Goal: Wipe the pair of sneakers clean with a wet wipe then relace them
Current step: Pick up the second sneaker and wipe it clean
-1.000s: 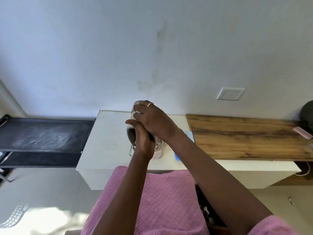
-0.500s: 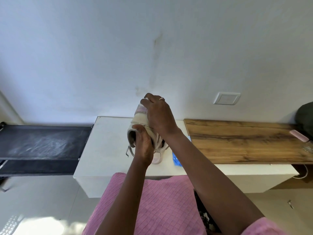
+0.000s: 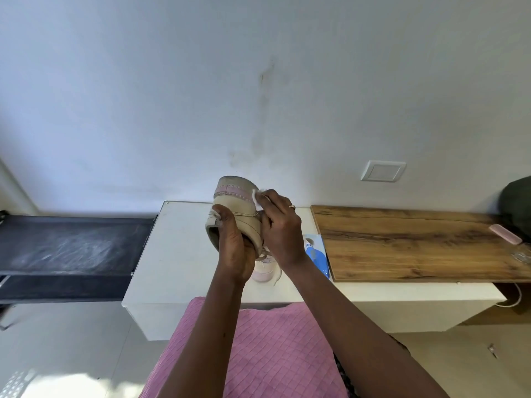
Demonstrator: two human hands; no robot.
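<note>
The left grip (image 3: 234, 248) curls round the collar of the beige sneaker (image 3: 235, 203) held above the desk (image 3: 178, 254), while the right grip (image 3: 280, 231), just beside it, pinches a white wet wipe (image 3: 256, 200) against the shoe's side, the second sneaker (image 3: 263, 273) lying just below both

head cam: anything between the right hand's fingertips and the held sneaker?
Yes, in the head view: a white wet wipe, held by the right hand against the side of the sneaker, which the left hand grips.
</note>
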